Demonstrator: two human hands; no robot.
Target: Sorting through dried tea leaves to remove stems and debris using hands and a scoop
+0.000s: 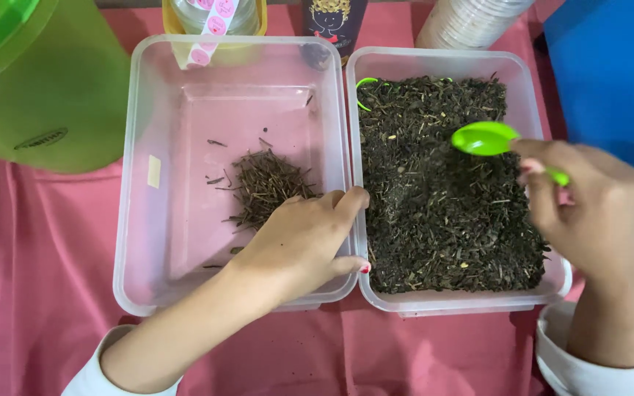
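Right hand (596, 220) pinches the handle of a green plastic spoon (484, 138), bowl held just above the dark soil-like mix in the right clear tub (548, 282); spoon bowl looks empty. Left hand (302, 242) rests on the shared rims, fingers loosely curled, holding nothing visible. Just ahead of the left fingertips, a small heap of thin brown twigs (264, 185) lies in the left clear tub (128, 220). Judging by the heap: sorting barely begun, most of the mix left to go through.
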